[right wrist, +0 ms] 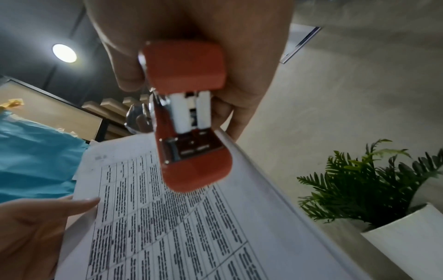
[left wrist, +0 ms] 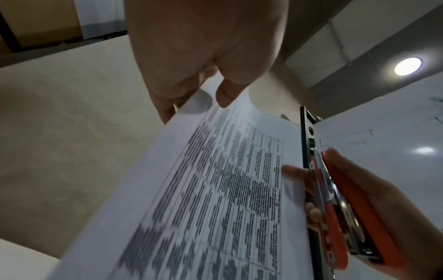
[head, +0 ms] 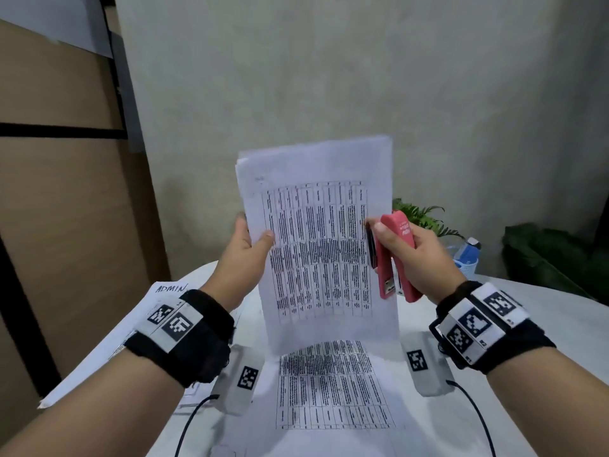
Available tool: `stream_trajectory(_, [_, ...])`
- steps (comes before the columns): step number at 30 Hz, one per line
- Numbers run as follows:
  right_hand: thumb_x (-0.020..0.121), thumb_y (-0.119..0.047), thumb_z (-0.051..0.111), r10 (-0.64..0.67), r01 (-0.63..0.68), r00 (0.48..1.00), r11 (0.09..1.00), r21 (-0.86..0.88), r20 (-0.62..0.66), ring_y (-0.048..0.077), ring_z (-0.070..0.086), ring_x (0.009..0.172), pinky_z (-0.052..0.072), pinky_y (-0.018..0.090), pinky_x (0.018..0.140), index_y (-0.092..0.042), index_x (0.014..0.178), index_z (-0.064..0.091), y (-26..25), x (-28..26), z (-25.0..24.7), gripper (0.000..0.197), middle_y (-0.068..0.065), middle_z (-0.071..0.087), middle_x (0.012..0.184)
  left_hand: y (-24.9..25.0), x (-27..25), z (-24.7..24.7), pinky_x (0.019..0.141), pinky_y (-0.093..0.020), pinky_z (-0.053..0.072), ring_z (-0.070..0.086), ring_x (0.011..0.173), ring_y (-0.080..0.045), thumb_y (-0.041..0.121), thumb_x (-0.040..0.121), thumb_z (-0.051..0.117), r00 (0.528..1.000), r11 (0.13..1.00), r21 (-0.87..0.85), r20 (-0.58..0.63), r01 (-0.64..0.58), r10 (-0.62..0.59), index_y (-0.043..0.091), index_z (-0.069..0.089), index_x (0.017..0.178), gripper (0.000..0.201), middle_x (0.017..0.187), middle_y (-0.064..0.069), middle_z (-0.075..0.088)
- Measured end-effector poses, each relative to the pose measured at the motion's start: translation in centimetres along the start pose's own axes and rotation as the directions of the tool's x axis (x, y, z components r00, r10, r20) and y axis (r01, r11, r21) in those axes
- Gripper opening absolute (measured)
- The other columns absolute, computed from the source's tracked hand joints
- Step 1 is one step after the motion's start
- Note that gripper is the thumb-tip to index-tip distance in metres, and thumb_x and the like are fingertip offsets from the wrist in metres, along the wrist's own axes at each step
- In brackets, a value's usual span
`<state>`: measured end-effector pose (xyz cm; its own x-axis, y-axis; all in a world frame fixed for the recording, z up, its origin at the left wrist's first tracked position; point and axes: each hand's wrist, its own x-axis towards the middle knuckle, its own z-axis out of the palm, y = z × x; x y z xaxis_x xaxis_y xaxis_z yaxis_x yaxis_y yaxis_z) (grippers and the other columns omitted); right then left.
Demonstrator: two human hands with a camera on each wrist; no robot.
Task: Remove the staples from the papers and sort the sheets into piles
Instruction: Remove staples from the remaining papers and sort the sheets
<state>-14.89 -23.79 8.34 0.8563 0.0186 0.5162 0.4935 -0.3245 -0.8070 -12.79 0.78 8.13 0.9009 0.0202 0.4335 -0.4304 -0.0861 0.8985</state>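
A bundle of printed papers [head: 316, 232] stands upright above the table. My left hand [head: 253, 239] pinches its left edge, thumb on the front and fingers behind. My right hand [head: 405, 245] grips a red stapler [head: 392, 258] at the bundle's right edge, and its fingertips touch that edge. The left wrist view shows the papers [left wrist: 215, 189] slanting under my left hand [left wrist: 203, 75], with the stapler [left wrist: 340, 217] at right. In the right wrist view the stapler [right wrist: 189, 113] points down over the top sheet [right wrist: 179, 217]. No staple is visible.
One printed sheet [head: 329, 384] lies flat on the white table [head: 543, 324] below the bundle. A paper pile marked ADMIN [head: 138, 311] lies at the left. A potted plant [head: 421, 216] and a white basket with a bottle [head: 468, 252] stand at the right.
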Motion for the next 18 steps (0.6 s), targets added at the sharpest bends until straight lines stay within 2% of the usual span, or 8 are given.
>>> stream_trajectory(3, [0.071, -0.066, 0.054, -0.005, 0.004, 1.000, 1.000, 0.020, 0.002, 0.017, 0.067, 0.074, 0.056, 0.035, 0.074, -0.026, 0.103, 0.063, 0.2, -0.7, 0.4, 0.052, -0.002, 0.067, 0.078, 0.0, -0.2, 0.2, 0.095, -0.036, 0.048, 0.061, 0.110, -0.015, 0.012, 0.102, 0.038, 1.000, 1.000, -0.002, -0.019, 0.012, -0.012, 0.024, 0.037, 0.129, 0.029, 0.120, 0.006, 0.061])
stream_trajectory(4, [0.071, -0.063, 0.054, -0.003, 0.003, 1.000, 1.000, 0.023, 0.001, 0.017, 0.066, 0.074, 0.056, 0.035, 0.073, -0.024, 0.106, 0.063, 0.4, -0.9, 0.4, 0.053, 0.000, 0.067, 0.080, 0.1, -0.1, 0.2, 0.093, -0.037, 0.049, 0.061, 0.109, -0.016, 0.012, 0.102, 0.037, 0.999, 1.000, -0.008, -0.031, 0.014, -0.014, 0.020, 0.037, 0.129, 0.029, 0.120, 0.004, 0.061])
stream_trajectory(6, [0.069, -0.064, 0.055, 0.003, -0.003, 1.000, 1.000, 0.031, -0.002, 0.018, 0.067, 0.076, 0.057, 0.036, 0.074, -0.022, 0.111, 0.061, 0.8, -1.2, 0.5, 0.059, 0.004, 0.068, 0.087, 0.3, 0.0, 0.4, 0.082, -0.031, 0.053, 0.063, 0.100, -0.012, 0.011, 0.102, 0.037, 0.997, 1.000, -0.007, -0.074, 0.005, -0.006, 0.018, 0.037, 0.126, 0.025, 0.113, 0.005, 0.062])
stream_trajectory(8, [0.069, -0.065, 0.059, 0.019, -0.019, 1.000, 0.999, 0.050, 0.001, 0.017, 0.068, 0.077, 0.058, 0.036, 0.074, -0.022, 0.112, 0.061, 1.1, -1.5, 0.6, 0.061, 0.005, 0.068, 0.091, 0.4, 0.4, 0.6, 0.071, -0.025, 0.052, 0.061, 0.088, -0.006, 0.011, 0.101, 0.038, 0.993, 1.000, 0.004, -0.115, -0.015, 0.015, 0.020, 0.035, 0.119, 0.020, 0.104, 0.008, 0.060])
stream_trajectory(12, [0.072, -0.053, 0.054, 0.039, -0.041, 0.999, 0.993, 0.109, 0.019, 0.008, 0.067, 0.062, 0.054, 0.024, 0.063, -0.019, 0.108, 0.063, 1.0, -2.0, 0.8, 0.050, 0.000, 0.068, 0.074, 0.2, 0.9, 1.2, 0.069, -0.023, 0.050, 0.060, 0.082, -0.010, 0.016, 0.100, 0.042, 0.988, 0.999, 0.048, -0.150, -0.023, 0.030, 0.019, 0.040, 0.111, 0.011, 0.097, 0.007, 0.060])
stream_trajectory(15, [0.073, -0.060, 0.053, 0.049, -0.047, 0.999, 0.994, 0.094, -0.013, 0.011, 0.066, 0.066, 0.055, 0.030, 0.070, -0.021, 0.104, 0.064, 1.1, -1.8, 0.9, 0.051, -0.002, 0.066, 0.074, -0.4, 0.7, 1.6, 0.065, -0.024, 0.045, 0.054, 0.083, -0.016, 0.021, 0.101, 0.041, 0.991, 0.998, 0.065, -0.135, 0.027, -0.018, 0.014, 0.043, 0.111, 0.013, 0.098, 0.000, 0.058])
stream_trajectory(18, [0.070, -0.068, 0.055, 0.036, -0.034, 0.998, 0.998, 0.050, -0.051, 0.016, 0.064, 0.072, 0.056, 0.037, 0.075, -0.018, 0.098, 0.065, 0.9, -1.3, 1.1, 0.058, -0.001, 0.064, 0.075, -0.7, 0.6, 1.9, 0.064, -0.021, 0.038, 0.046, 0.079, -0.013, 0.023, 0.102, 0.037, 0.990, 0.993, 0.111, -0.137, 0.029, -0.013, 0.008, 0.040, 0.110, 0.017, 0.094, -0.002, 0.049])
